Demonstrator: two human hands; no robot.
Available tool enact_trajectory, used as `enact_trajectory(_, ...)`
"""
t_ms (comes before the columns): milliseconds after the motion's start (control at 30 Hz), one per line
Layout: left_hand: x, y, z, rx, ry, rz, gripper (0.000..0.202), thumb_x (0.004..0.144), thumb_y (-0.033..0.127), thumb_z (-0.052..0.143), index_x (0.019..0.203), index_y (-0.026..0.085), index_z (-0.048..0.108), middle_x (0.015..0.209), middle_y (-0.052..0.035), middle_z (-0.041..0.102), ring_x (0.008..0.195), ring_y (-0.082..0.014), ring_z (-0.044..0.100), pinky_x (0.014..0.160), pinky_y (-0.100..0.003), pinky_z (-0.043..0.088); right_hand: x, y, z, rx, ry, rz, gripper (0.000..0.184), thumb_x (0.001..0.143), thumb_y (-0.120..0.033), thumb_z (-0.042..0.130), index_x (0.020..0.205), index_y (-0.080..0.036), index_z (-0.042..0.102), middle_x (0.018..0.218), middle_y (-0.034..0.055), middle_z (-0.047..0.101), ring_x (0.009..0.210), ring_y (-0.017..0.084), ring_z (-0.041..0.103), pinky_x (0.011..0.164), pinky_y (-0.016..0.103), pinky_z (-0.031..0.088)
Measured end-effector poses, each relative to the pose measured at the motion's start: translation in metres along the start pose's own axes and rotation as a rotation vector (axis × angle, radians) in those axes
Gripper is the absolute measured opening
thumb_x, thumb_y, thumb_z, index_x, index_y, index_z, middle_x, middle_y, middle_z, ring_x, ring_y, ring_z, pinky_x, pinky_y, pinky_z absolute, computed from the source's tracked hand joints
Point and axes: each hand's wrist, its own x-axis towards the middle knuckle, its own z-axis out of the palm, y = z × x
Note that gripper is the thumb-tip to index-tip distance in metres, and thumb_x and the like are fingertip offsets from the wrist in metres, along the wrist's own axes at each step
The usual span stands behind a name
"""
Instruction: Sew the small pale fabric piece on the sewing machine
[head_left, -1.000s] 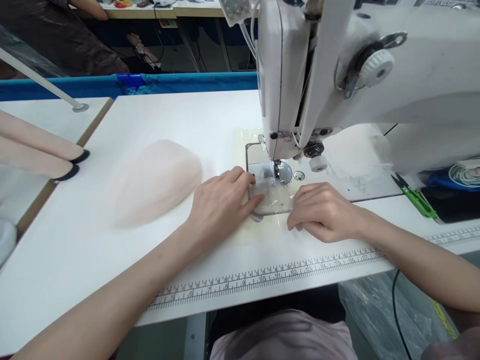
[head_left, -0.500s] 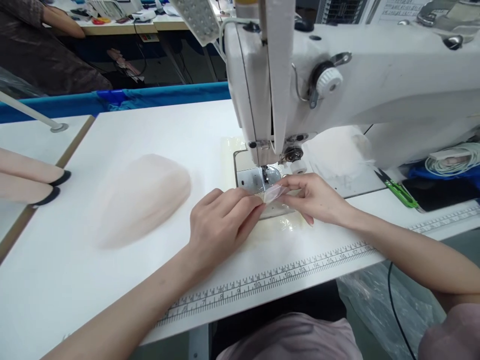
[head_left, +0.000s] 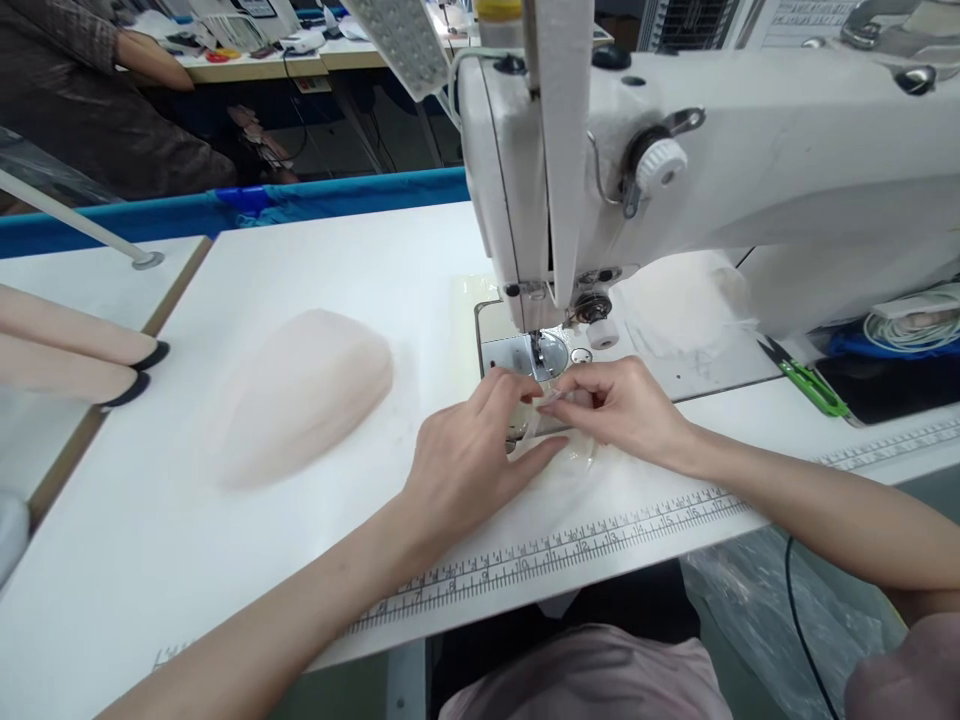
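Thin cloth (head_left: 532, 424) is over the desk (head_left: 360, 260), just on the near side of the foot (head_left: 537, 350) of the sewing machine (head_left: 508, 190). The right hand (head_left: 626, 408) pinches it. The left hand (head_left: 472, 450) has thumb and fingers spread, perhaps touching the cloth.

It was a sewing workshop; a bulky white sewing machine (head_left: 750, 150) stood on a flat white, ruler-edged worktable (head_left: 187, 550); a dark-clothed person (head_left: 90, 120) was beside a cluttered, pale-edged bench (head_left: 255, 70).
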Motion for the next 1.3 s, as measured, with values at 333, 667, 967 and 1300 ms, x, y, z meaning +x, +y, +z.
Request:
enact_trajectory(333,0.009,-0.006,-0.018,-0.649,-0.177,-0.344,0.005,0.084,0.015,0.063,0.086,0.019,0.061,0.072,0.0009,0.070,0.062,-0.0131,0.068,0.055,-0.022,0.055,-0.002,-0.001,-0.005,-0.105,0.017,-0.170,0.005,0.082,-0.016,0.064,0.084,-0.017,0.069,0.071,-0.0017,0.066,0.056,0.007,0.055,0.049,0.018,0.043)
enact_trajectory(667,0.001,-0.004,-0.007,-0.215,-0.075,-0.006,0.018,0.091,0.020,0.053,0.100,0.017,0.068,0.071,0.0005,0.062,0.056,-0.0081,0.057,0.047,-0.018,0.044,-0.007,0.004,-0.003,-0.378,0.113,-0.527,0.013,0.089,-0.015,0.055,0.086,-0.018,0.067,0.072,-0.0012,0.069,0.056,0.007,0.058,0.051,0.019,0.046)
enact_trajectory(967,-0.004,-0.007,-0.004,-0.089,0.112,0.122,0.014,0.092,0.017,0.054,0.092,0.018,0.068,0.065,0.0027,0.059,0.052,-0.0068,0.053,0.046,-0.018,0.042,-0.006,0.008,-0.003,-0.305,0.075,-0.468,0.014,0.090,-0.025,0.060,0.100,-0.017,0.064,0.058,-0.0065,0.056,0.046,0.005,0.046,0.048,0.017,0.044)
enact_trajectory(1300,-0.003,-0.008,-0.003,0.096,0.230,0.265,0.009,0.091,0.014,0.056,0.090,0.018,0.064,0.060,0.0044,0.058,0.051,-0.0080,0.053,0.047,-0.020,0.042,-0.007,0.007,-0.002,-0.275,0.093,-0.499,0.008,0.090,-0.021,0.057,0.096,-0.018,0.062,0.058,-0.0070,0.052,0.048,0.005,0.046,0.048,0.017,0.042)
